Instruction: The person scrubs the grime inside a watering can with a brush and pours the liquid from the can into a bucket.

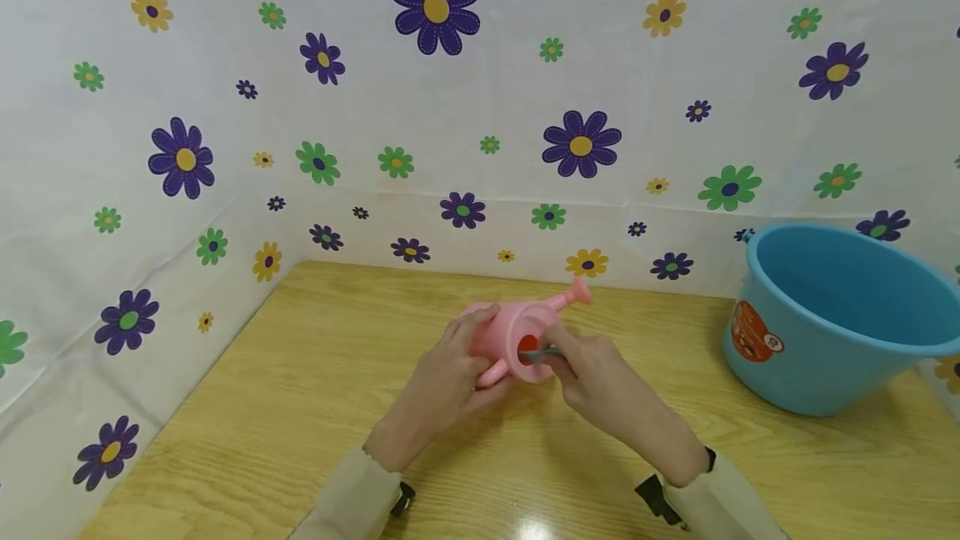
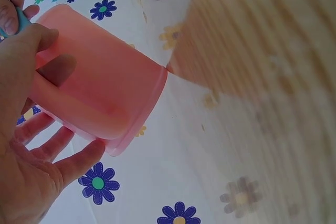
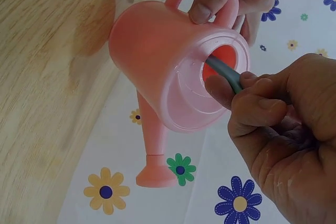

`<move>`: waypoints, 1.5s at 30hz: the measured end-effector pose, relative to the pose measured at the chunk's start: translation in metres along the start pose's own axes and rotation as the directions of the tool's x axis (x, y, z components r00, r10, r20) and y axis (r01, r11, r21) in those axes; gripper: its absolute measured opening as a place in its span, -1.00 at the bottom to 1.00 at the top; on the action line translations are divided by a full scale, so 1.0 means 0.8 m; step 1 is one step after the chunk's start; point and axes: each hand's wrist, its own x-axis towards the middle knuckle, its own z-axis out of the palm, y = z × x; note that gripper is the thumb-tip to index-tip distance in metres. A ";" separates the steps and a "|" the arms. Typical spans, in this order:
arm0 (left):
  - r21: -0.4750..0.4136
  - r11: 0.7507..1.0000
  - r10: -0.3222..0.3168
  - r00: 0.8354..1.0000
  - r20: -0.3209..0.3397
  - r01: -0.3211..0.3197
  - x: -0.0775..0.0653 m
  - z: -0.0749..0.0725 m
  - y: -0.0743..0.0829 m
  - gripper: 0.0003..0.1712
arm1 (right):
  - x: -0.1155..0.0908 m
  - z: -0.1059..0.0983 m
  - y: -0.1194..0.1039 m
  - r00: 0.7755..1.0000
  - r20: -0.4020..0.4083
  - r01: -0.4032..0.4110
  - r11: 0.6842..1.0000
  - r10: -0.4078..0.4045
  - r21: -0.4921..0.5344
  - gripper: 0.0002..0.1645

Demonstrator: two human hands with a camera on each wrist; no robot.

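Observation:
A pink toy watering can [image 1: 491, 338] is tilted over the wooden table, its round opening turned toward me and its spout pointing up to the right. My left hand [image 1: 442, 377] grips it at the handle side, with the thumb over the handle and the fingers spread along the body in the left wrist view. Between thumb and fingers, my right hand [image 1: 603, 377] pinches a slim blue-grey stick-like handle [image 3: 226, 73]. The far end of that handle reaches into the can's opening and is hidden inside. Reddish-orange colour shows within the opening.
A large light-blue bucket [image 1: 817, 357] with a red sticker stands at the right on the wooden table [image 1: 315, 340]. White cloth [image 1: 360, 107] printed with purple, green and yellow flowers hangs behind and along the left side.

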 end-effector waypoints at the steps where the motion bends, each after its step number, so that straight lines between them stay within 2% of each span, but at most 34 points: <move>1: -0.001 1.000 -0.002 1.000 0.001 0.002 0.000 0.000 0.000 -0.49 | -0.001 0.000 0.000 1.000 -0.002 -0.015 1.000 0.015 0.018 -0.83; 5: -0.004 1.000 -0.008 1.000 0.005 0.008 -0.002 0.000 0.000 -0.51 | -0.003 -0.003 -0.002 0.998 -0.008 -0.060 0.996 0.061 0.059 -0.82; 10: -0.001 1.000 -0.018 1.000 0.003 0.018 -0.004 0.000 0.000 -0.51 | -0.006 -0.008 -0.004 0.997 -0.022 -0.078 0.994 0.080 0.076 -0.83; 17: -0.001 1.000 -0.025 1.000 0.001 0.025 -0.004 0.001 0.001 -0.52 | -0.009 -0.017 -0.010 0.989 0.002 -0.147 0.984 0.147 0.102 -0.86; 26: -0.016 0.999 -0.047 0.998 0.031 0.047 -0.002 0.000 0.003 -0.51 | -0.013 -0.027 -0.010 0.987 -0.009 -0.161 0.980 0.163 0.120 -0.86; 39: 0.022 1.000 -0.013 1.000 0.011 0.013 0.000 0.002 0.002 -0.52 | -0.018 -0.035 -0.015 0.963 0.001 -0.266 0.952 0.269 0.152 -0.88; 45: 0.023 1.000 -0.008 1.000 0.002 0.008 0.002 0.002 0.002 -0.50 | -0.016 -0.032 -0.014 0.937 0.003 -0.345 0.923 0.349 0.168 -0.89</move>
